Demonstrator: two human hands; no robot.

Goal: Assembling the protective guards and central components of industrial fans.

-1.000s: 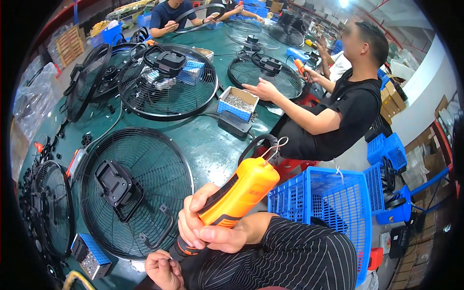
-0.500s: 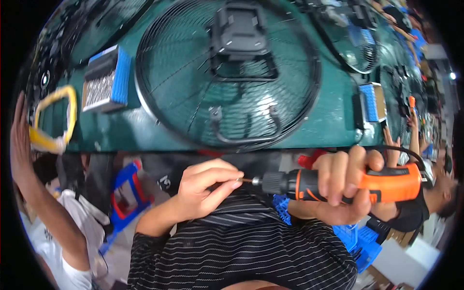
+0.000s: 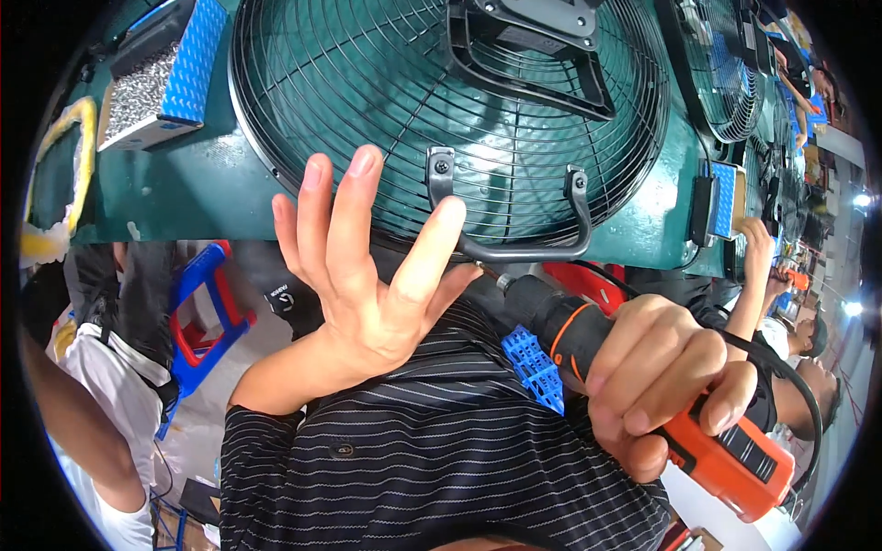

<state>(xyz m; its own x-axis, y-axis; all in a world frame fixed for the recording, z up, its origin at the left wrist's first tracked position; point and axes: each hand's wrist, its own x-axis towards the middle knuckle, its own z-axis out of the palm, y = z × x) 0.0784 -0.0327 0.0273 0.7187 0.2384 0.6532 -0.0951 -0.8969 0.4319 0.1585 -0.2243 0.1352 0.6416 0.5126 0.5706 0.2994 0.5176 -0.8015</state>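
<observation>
My right hand (image 3: 657, 376) is wrapped round a corded orange-and-black electric screwdriver (image 3: 571, 329), its bit pointing up and left toward the table edge. My left hand (image 3: 367, 285) has its fingers spread. Its thumb is close to the tip of the bit; whether they touch I cannot tell. The left forefinger reaches over the left end of a curved black handle (image 3: 528, 253). That handle sits on a round black wire fan guard (image 3: 395, 101), with a screw head showing at each end. A black bracket (image 3: 533, 73) stands at the middle of the guard.
On the green table (image 3: 184, 207), a blue-and-white box (image 3: 186, 78) of small metal screws stands at left, beside a yellow ring-shaped piece (image 3: 89, 138). A smaller blue box (image 3: 726, 197) lies at right. Co-workers sit on both sides; a blue-and-red stool (image 3: 197, 321) is below left.
My left fingers have opened from a pinch by the bit and spread upward. The screwdriver has tilted, its rear end dropping and its tip rising toward the table edge. The view has shifted closer to the guard.
</observation>
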